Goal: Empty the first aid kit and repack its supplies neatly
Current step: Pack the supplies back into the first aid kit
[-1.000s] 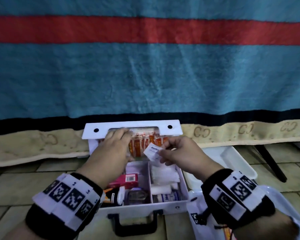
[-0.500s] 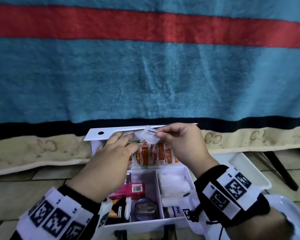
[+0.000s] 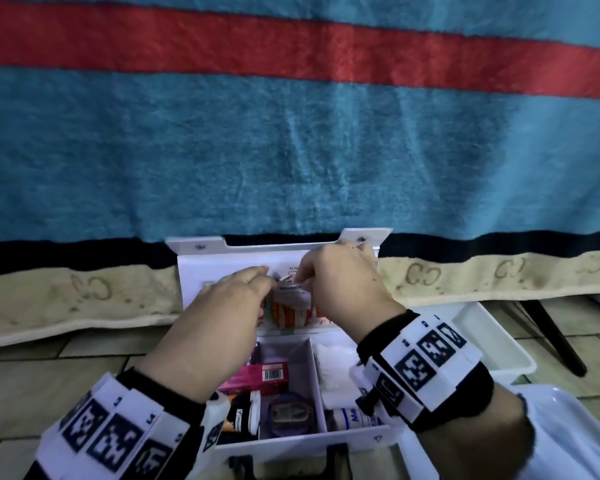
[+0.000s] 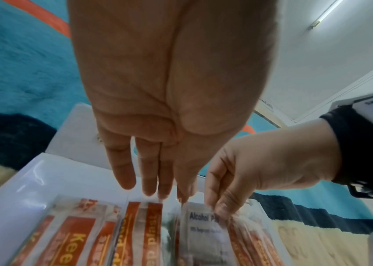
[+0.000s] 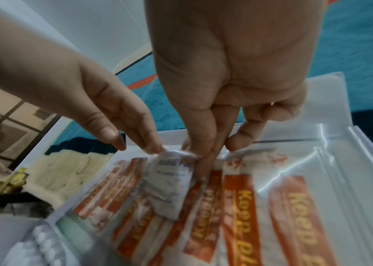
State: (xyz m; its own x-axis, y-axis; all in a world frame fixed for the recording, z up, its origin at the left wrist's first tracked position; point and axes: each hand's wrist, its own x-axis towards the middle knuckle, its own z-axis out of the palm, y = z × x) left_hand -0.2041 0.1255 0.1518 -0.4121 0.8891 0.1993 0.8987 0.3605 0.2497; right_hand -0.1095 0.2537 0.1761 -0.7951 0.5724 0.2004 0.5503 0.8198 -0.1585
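Note:
The white first aid kit (image 3: pixel 361 441) lies open on the floor with its lid (image 3: pixel 201 271) upright. A clear pocket in the lid holds orange plaster strips (image 3: pixel 288 315) (image 4: pixel 76 239) (image 5: pixel 237 207). My right hand (image 3: pixel 302 275) (image 4: pixel 219 207) (image 5: pixel 203 153) pinches the top of a white alcohol pad sachet (image 3: pixel 291 296) (image 4: pixel 203 232) (image 5: pixel 169 185), whose lower part sits among the plasters in the pocket. My left hand (image 3: pixel 257 275) (image 4: pixel 158 192) (image 5: pixel 139 144) has straight fingers touching the pocket's top edge beside the sachet.
In the kit's base lie a pink box (image 3: pixel 264 374), a small bottle (image 3: pixel 246 414), white gauze (image 3: pixel 333 362) and a bandage roll. A white tray (image 3: pixel 492 344) stands on the right, with a black leg (image 3: pixel 551 334) behind it. A striped blanket (image 3: pixel 291 150) hangs behind the lid.
My right hand raised the sachet from over the kit to the lid's top edge, then lowered it into the pocket. My left hand stayed at the pocket's edge.

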